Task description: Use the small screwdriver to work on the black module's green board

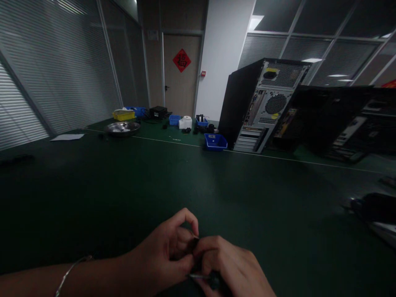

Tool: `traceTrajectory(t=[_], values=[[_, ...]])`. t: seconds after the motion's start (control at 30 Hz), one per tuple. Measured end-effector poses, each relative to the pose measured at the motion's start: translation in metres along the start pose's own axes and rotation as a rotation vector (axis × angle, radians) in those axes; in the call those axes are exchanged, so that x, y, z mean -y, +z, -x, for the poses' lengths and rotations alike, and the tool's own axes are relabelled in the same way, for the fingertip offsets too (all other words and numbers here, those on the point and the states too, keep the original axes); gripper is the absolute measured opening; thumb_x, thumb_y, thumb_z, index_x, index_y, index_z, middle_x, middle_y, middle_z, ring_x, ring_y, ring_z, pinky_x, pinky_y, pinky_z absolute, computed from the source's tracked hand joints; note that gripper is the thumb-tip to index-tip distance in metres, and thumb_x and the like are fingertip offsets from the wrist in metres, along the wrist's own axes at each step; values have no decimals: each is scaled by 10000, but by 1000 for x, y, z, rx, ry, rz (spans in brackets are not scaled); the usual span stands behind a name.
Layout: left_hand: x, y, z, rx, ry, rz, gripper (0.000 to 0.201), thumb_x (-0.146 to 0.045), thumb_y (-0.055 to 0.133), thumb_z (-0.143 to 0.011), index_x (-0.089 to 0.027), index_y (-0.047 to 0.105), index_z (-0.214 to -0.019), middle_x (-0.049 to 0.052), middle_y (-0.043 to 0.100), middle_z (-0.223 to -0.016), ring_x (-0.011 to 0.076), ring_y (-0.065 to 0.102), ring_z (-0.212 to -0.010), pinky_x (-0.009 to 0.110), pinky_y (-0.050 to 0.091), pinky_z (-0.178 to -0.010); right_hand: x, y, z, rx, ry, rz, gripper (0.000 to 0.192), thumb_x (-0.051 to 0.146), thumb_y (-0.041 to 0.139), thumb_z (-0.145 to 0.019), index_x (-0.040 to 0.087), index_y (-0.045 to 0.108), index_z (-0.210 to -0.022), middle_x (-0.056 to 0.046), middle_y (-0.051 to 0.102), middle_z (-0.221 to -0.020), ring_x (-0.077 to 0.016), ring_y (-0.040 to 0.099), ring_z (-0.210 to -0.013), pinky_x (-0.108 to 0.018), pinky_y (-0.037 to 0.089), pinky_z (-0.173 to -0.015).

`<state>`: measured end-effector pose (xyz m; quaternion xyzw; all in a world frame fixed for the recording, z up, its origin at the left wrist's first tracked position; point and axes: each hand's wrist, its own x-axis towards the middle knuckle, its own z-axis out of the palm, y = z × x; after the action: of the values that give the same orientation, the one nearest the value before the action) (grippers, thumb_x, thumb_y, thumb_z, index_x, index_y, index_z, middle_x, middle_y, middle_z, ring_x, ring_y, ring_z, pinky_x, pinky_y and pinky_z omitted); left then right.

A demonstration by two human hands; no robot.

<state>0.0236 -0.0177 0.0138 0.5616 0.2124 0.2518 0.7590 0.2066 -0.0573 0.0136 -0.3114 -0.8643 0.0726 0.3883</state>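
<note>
My left hand (173, 251) and my right hand (229, 260) meet low in the middle of the head view, over the dark green tabletop (148, 185). The left thumb and fingers curl closed around a small dark piece (195, 242), most of which is hidden. Against it press the fingertips of my right hand, also closed. Beneath the right fingers shows a dark knobbed item (214, 279) with a thin shiny strip beside it. Dim light and the fingers keep me from telling what either thing is. A thin metal bracelet (66, 275) circles the left wrist.
A computer tower (247, 107) stands at the back right, other opened cases (334, 119) beside it. Near its base sits a blue tray (215, 142). A metal bowl (123, 128), a white sheet (67, 137) and a yellow basket (123, 115) lie back left. A blurred dark object (379, 212) rests right.
</note>
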Motion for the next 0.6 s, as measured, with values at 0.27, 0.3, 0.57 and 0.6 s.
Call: traceTrajectory(t=[0.27,0.3,0.57,0.6], values=[[-2,-1,0,-1,10,-15,268,-198,636,-872,-188,377,-942,-27,543,-738,98,497,-654,251,281,-580,0,2,3,2,25,-4,112,273,479,-985,232,480,-880,-21,712,-788,-134,707,-659,-171,521,-550],[-2,-1,0,-3,4,-15,273,-195,640,-869,-188,376,-937,-25,549,-739,101,506,-658,252,286,-584,-1,3,3,0,27,-5,110,270,485,-982,232,480,-879,-20,712,-786,-133,706,-656,-171,518,-548],[-1,-3,-3,-35,44,12,286,-277,648,-864,-189,409,-995,10,603,-829,137,563,-752,276,384,-680,-1,-3,4,37,177,-127,180,142,627,-839,252,491,-882,-13,695,-920,-143,707,-760,-182,540,-628],[-2,-3,-4,-63,56,-9,271,-301,633,-870,-184,428,-1003,13,603,-835,143,560,-765,288,398,-705,0,-5,4,23,204,-140,209,119,632,-810,255,497,-891,-15,685,-953,-149,705,-788,-193,545,-650]])
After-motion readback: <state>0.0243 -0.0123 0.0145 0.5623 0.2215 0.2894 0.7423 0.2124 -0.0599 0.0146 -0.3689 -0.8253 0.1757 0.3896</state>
